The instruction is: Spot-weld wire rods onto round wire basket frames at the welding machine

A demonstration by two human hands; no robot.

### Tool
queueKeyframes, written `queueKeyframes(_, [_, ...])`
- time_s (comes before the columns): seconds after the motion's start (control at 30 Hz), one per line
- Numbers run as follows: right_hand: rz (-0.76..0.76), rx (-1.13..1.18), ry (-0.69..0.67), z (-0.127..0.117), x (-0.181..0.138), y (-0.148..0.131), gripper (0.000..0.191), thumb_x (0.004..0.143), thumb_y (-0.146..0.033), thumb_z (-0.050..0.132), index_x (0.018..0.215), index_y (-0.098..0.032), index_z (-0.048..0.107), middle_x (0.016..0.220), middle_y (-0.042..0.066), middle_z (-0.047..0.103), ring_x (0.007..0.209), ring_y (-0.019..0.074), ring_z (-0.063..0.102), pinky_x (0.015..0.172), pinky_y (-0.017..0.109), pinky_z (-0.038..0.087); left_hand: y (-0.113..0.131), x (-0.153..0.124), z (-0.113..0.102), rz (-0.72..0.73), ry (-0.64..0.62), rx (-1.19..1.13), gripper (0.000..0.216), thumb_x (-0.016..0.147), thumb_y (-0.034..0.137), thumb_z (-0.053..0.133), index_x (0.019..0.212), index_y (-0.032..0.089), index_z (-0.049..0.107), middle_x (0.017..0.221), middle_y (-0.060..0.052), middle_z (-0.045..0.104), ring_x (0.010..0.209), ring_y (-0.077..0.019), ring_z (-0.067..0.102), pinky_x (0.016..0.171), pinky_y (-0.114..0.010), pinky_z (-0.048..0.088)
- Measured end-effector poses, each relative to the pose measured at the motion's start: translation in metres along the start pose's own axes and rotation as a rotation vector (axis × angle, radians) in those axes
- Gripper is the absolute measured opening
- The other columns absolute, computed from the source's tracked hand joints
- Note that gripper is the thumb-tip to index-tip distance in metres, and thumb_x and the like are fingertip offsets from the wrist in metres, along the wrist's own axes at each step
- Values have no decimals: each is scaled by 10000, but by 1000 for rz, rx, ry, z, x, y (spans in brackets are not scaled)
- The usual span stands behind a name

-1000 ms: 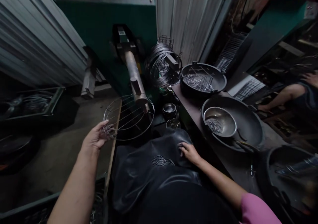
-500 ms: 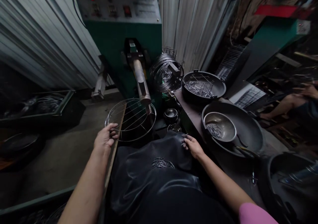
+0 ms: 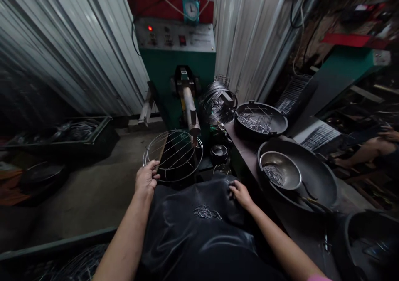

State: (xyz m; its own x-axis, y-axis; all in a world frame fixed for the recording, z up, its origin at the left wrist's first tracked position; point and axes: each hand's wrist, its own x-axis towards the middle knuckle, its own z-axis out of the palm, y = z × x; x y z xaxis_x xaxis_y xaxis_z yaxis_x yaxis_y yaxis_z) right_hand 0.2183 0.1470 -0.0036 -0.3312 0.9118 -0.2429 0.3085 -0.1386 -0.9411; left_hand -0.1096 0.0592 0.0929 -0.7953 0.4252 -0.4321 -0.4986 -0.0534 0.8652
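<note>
My left hand grips the near left rim of a round wire rack, fingers curled over the ring. The rack's right side sits under the rod-like arm of a green machine; whether they touch is unclear. My right hand is closed, fingertips together, just above the right side of the dark apron on my lap. Anything in that pinch is too small to make out. A little pile of short curved wire pieces lies on the apron between my hands.
On the bench at right, a black pan holds wire parts, and a larger pan holds a steel bowl with wire bits. A wire coil hangs by the machine. Crates stand left. Another person's leg shows far right.
My view has tilted up and turned left, so everything sits lower and farther right. My left hand stays on the rack. The wire bit seen at my right fingertips no longer shows clearly.
</note>
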Motion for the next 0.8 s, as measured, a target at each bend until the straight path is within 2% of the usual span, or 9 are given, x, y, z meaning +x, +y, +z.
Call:
queueKeyframes(0.07, [9,58,-4,1,3,-2,225,666,-385,589,721,-173,540,483,-37,538,386,90,450,400,210,331,-1,2,3,27,15,-12,371,363,193,679,584,184,382,454,114,331,374,-15,235,330,-159,154])
queueKeyframes(0.13, [-43,206,12,5,9,-16,248,691,-406,593,747,-170,541,587,-8,589,465,97,510,446,214,381,-2,4,6,38,19,-21,392,358,202,688,596,190,376,442,126,297,370,-16,222,332,-159,147])
queueKeyframes(0.23, [-176,414,15,22,21,-55,257,728,-411,599,820,-179,536,758,25,632,594,107,574,527,219,436,-6,9,11,31,4,-18,399,356,205,694,600,191,379,426,134,268,369,-15,208,333,-153,132])
queueKeyframes(0.3, [-267,469,-13,41,30,-84,243,749,-405,588,848,-192,527,857,40,639,654,119,599,558,227,455,-9,13,14,31,-19,-19,390,361,209,697,608,186,395,430,129,287,371,-14,214,334,-150,137])
queueKeyframes(0.4, [-371,391,-92,70,45,-111,228,772,-410,557,854,-200,528,873,43,643,658,134,610,558,241,465,-12,19,15,23,-52,-28,379,374,212,698,610,182,404,443,122,311,372,-11,219,336,-149,145])
queueKeyframes(0.5, [-439,152,-129,87,56,-116,189,777,-382,541,835,-203,556,754,21,641,631,145,599,545,242,454,-10,26,12,32,-79,-29,383,385,199,703,610,184,393,445,126,295,367,-8,212,340,-146,148])
queueKeyframes(0.63, [-467,-55,-138,92,62,-111,132,786,-327,510,797,-209,569,635,-7,614,601,145,580,590,255,453,-2,30,9,70,-115,8,390,407,187,713,683,184,438,461,132,302,364,-6,228,351,-137,166])
queueKeyframes(0.8, [-417,1,-190,93,68,-113,139,778,-327,494,818,-210,558,654,-9,608,564,136,571,531,238,439,8,29,13,90,-136,31,429,397,192,705,728,193,432,488,132,357,357,-2,244,356,-139,167])
